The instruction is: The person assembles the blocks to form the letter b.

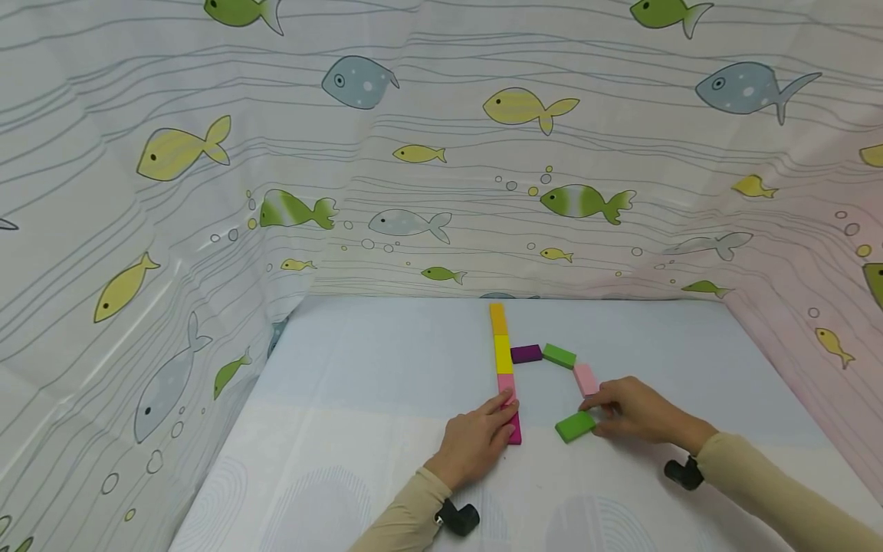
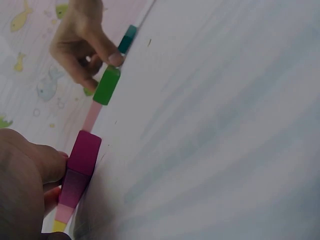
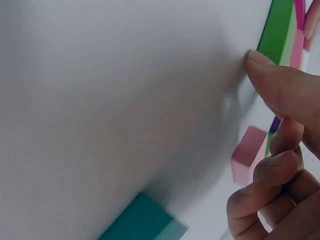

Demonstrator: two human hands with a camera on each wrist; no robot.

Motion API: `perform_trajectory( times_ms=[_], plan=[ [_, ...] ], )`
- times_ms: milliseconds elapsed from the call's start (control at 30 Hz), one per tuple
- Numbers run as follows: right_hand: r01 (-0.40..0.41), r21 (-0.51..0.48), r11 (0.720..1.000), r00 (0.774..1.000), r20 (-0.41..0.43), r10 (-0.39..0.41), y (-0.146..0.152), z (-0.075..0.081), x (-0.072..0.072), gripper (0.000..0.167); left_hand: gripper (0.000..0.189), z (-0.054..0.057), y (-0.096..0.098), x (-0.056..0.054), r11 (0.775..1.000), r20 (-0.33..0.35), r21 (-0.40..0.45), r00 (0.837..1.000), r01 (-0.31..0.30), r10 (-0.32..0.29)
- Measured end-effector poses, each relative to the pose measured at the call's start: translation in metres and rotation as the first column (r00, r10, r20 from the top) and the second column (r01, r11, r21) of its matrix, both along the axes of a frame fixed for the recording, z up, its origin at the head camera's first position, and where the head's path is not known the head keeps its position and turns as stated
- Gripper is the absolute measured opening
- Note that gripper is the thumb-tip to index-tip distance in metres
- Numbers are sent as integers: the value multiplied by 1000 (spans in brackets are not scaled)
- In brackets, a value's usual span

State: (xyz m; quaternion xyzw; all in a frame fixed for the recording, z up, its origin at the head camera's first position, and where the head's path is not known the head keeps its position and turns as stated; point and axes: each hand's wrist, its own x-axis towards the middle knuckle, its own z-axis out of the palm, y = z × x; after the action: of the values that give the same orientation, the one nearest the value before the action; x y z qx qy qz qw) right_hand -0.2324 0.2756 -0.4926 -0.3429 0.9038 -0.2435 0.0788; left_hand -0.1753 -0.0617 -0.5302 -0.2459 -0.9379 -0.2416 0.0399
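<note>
Green block (image 1: 576,427); pink block (image 1: 585,379); fish-print backdrop (image 1: 476,169).

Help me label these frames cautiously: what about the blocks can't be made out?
Head: the teal rectangular block does not show, probably hidden by the right hand.
Head: the left hand covers parts of the magenta rectangular block and adjoining pink rectangular block.
Right wrist: bottom edge cuts off the teal block; top edge cuts off the bright green rectangular block.
</note>
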Motion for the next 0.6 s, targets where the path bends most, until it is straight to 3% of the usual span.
perform_trajectory(
  times_ms=[233,600],
  plan=[
    [-19,19,1000,999,-28,19,-16,-1,-7,31,44,1,0,0,1000,-4,-8,1000,4,-4],
    [-12,48,999,1000,4,12,-36,-3,-17,33,43,0,0,-1,999,-36,-32,999,11,-12]
  ],
)
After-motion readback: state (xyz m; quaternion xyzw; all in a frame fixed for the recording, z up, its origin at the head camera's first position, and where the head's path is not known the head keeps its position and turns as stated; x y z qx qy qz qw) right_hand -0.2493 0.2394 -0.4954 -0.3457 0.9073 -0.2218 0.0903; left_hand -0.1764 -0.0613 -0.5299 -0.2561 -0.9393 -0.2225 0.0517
